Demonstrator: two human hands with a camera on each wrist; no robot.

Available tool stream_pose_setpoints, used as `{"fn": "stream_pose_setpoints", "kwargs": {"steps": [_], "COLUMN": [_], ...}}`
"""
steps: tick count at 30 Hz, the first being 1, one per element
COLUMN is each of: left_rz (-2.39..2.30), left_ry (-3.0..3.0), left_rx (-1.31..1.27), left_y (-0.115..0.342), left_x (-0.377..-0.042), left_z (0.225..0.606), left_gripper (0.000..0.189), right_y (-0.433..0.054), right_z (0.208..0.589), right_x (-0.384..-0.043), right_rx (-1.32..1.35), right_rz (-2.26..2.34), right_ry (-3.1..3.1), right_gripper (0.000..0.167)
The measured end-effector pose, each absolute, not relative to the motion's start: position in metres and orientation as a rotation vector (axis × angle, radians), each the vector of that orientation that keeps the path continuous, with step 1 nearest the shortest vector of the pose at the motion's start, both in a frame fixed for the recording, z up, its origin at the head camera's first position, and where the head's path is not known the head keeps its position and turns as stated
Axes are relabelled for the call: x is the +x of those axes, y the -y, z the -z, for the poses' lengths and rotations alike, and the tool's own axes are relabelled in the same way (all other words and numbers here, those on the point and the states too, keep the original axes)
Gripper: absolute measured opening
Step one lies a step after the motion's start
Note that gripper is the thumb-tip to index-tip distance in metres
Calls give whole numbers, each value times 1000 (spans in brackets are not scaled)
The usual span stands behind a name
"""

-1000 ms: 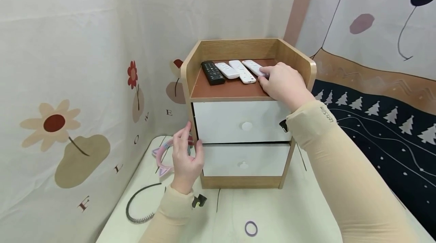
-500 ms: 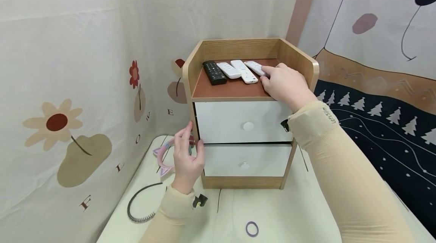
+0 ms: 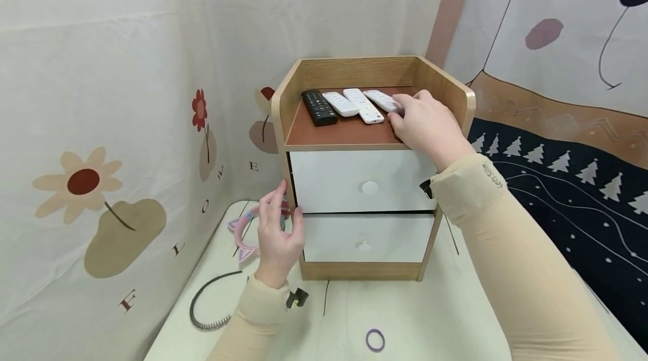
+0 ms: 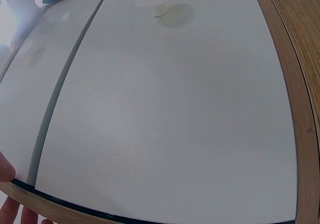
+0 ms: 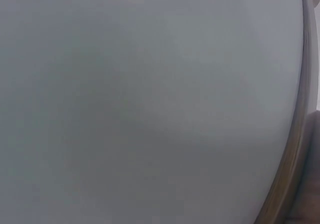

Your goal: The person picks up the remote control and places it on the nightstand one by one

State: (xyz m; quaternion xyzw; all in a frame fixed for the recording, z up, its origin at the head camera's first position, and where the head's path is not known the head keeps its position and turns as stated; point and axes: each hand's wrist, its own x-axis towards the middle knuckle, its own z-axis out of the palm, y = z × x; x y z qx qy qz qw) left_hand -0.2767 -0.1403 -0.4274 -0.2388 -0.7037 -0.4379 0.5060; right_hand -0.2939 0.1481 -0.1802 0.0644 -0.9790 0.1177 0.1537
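Note:
My right hand (image 3: 427, 127) is at the right end of a small wooden cabinet's top, thumb and fingers on the near end of a white remote control (image 3: 381, 100) and hiding that end. Left of it lie a longer white remote (image 3: 363, 105), a shorter white one (image 3: 340, 104) and a black remote (image 3: 319, 107), roughly side by side. My left hand (image 3: 278, 237) rests against the cabinet's left edge, fingers fairly straight. In the left wrist view its thumb (image 4: 5, 170) lies by the front edge, with fingertips on the side panel. The right wrist view is mostly a blurred white drawer front.
The cabinet (image 3: 361, 271) has two white drawers with round knobs and a raised rim around its top. A purple ring (image 3: 375, 340), a dark coiled band (image 3: 202, 324) and a pink cat-ear headband (image 3: 243, 231) lie on the table. Printed cloth hangs behind.
The right hand's index finger has bent a little more at the remote, which stays in its place. The left hand keeps its place on the cabinet's edge. The view has shifted slightly.

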Motion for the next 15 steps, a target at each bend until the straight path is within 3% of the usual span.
{"fn": "stream_pose_setpoints", "kwargs": {"steps": [8,15], "left_rz": [1032,955], "left_ry": [1633,1519], "left_rx": [-597,-773], "left_y": [141,142], "left_x": [-266,-238], "left_z": [416,403], "left_gripper": [62,49], "right_y": [-145,-148], "right_z": [198,250], "right_x": [-288,-271], "right_rx": [214,612], "right_rz": [-581,-689], "right_ry": [2476,1903], "right_gripper": [47,27]}}
